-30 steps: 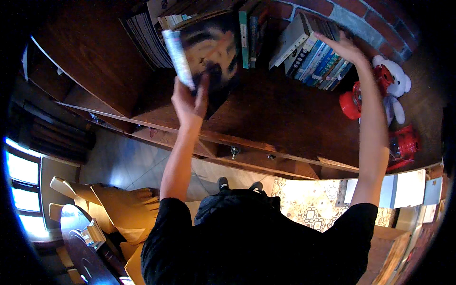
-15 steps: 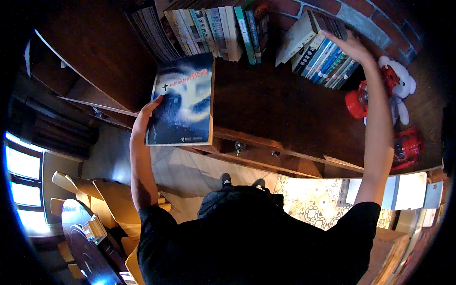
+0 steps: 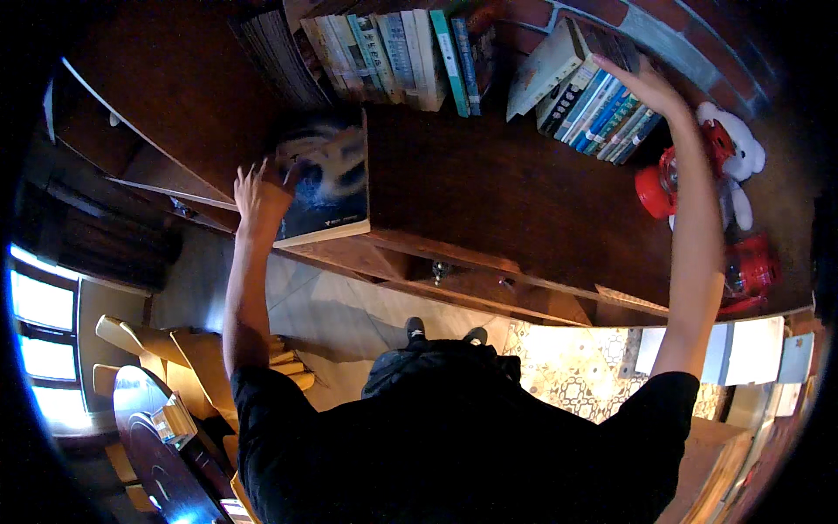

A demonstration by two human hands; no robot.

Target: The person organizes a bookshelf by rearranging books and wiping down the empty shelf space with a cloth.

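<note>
A dark-covered book with a pale swirl on its front lies face up on the wooden cabinet top, near its front left edge. At the book's left side is my left hand, open, its fingers stretched out and its thumb near the cover. My right hand rests over the top of a row of books, one finger stretched along it; the fingers behind the row are partly hidden. At the left end of that row, a pale book leans at a slant.
Another row of books stands at the back left, beside dark stacked volumes. Red lanterns and a white plush toy sit at the right. Behind is a brick wall. Chairs and a round table stand lower left.
The dark book has moved left and away from me, lower onto the cabinet top. My left hand has let go of its edge and spread its fingers. My right hand has stayed put.
</note>
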